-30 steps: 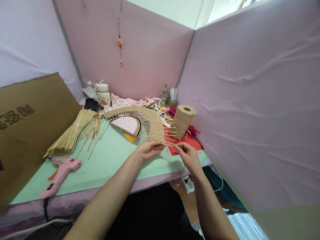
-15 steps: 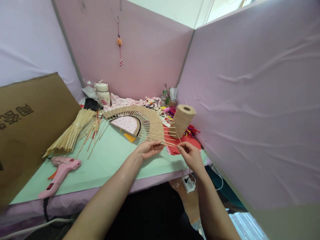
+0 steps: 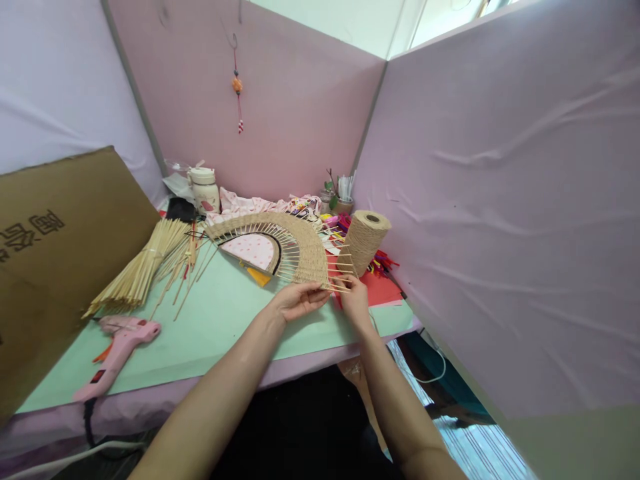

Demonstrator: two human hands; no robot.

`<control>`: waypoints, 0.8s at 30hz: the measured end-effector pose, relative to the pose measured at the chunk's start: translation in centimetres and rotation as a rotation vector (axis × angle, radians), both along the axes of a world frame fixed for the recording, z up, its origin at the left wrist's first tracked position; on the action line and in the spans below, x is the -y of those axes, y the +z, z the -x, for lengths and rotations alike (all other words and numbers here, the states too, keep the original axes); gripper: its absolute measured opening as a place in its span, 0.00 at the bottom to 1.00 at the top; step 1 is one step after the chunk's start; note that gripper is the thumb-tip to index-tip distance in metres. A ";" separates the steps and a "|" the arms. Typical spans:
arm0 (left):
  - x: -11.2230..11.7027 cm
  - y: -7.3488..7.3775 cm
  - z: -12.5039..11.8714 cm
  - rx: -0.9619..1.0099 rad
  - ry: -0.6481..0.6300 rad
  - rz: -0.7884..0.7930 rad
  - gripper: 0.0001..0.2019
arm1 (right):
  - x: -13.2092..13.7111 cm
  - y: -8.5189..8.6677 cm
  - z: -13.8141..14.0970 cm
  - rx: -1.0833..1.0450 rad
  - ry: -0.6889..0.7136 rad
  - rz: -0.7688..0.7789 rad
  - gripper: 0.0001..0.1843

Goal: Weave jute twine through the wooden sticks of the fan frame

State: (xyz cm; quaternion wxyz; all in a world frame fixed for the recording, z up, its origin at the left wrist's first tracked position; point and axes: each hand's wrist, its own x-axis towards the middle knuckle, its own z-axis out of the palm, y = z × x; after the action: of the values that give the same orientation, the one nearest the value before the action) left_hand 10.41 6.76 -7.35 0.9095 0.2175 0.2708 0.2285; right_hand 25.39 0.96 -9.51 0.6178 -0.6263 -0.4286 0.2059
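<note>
A half-round woven fan (image 3: 310, 250) of tan twine on thin sticks lies across the table, its inner panel pink with red dots. My left hand (image 3: 300, 301) grips the near right corner of the weave, thumb on top and fingers underneath. At the bare stick ends that jut out right of the weave, my right hand (image 3: 355, 303) has its fingers closed around the twine, touching the sticks. Its fingertips are partly hidden among the sticks. A spool of twine (image 3: 364, 240) stands just behind the right hand, upright and leaning slightly.
On the left lie a bundle of sticks (image 3: 145, 267), a pink glue gun (image 3: 117, 350) and a large cardboard sheet (image 3: 65, 253). Red paper (image 3: 383, 290) lies under the spool. A cream bottle (image 3: 204, 190) and crumpled cloth (image 3: 250, 203) line the back, below a pink partition (image 3: 300, 120).
My right hand has moved left and slightly up, from beyond the stick tips to in among the stick ends. The left hand and the fan stay nearly in place.
</note>
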 end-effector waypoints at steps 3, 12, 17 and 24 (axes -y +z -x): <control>0.4 0.0 -0.1 0.012 0.057 0.035 0.07 | -1.9 -0.4 1.1 -0.024 0.018 -0.093 0.18; 0.8 -0.4 -0.2 -0.055 0.026 0.052 0.06 | -2.2 -1.9 0.4 -0.056 -0.050 -0.062 0.19; 0.4 -1.1 -0.3 -0.037 0.040 0.025 0.06 | -2.3 -2.3 0.4 -0.038 -0.040 -0.070 0.18; 0.0 -1.5 -0.4 -0.068 0.035 0.026 0.08 | -2.0 -2.1 0.9 -0.037 -0.042 -0.060 0.17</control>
State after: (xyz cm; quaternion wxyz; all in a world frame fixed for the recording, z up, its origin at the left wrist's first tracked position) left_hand 10.85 6.81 -8.83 0.8983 0.2087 0.3083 0.2334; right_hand 24.53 3.00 -11.57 0.6483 -0.6125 -0.4099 0.1912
